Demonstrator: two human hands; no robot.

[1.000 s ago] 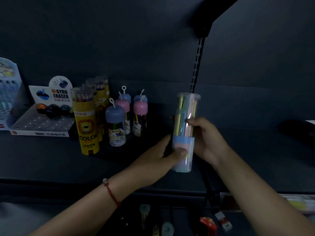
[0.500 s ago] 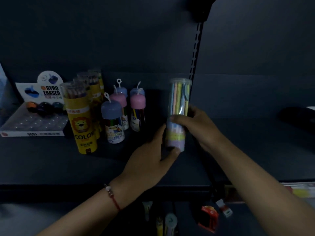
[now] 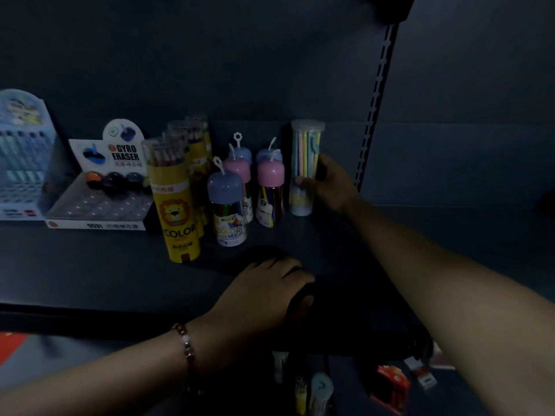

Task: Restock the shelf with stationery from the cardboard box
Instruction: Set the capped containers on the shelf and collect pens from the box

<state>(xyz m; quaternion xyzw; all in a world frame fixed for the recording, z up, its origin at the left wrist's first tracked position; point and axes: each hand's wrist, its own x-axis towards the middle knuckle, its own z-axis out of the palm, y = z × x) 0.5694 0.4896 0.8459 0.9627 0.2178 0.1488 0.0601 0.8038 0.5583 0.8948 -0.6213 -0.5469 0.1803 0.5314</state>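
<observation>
Our right hand (image 3: 329,183) curls around the clear pencil tube (image 3: 306,168), upright on the shelf (image 3: 90,265) at frame centre, just beside the pink-capped tubs (image 3: 270,187). We settle it flat before letting go. Our left hand (image 3: 264,291) rests loosely curled on the shelf edge, holding nothing.

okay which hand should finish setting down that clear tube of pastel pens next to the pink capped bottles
Right. The right hand already grips the clear tube of pastel pens, upright at the back of the shelf beside the pink-capped bottle. The left hand sits at the shelf's front edge, away from the tube.
</observation>
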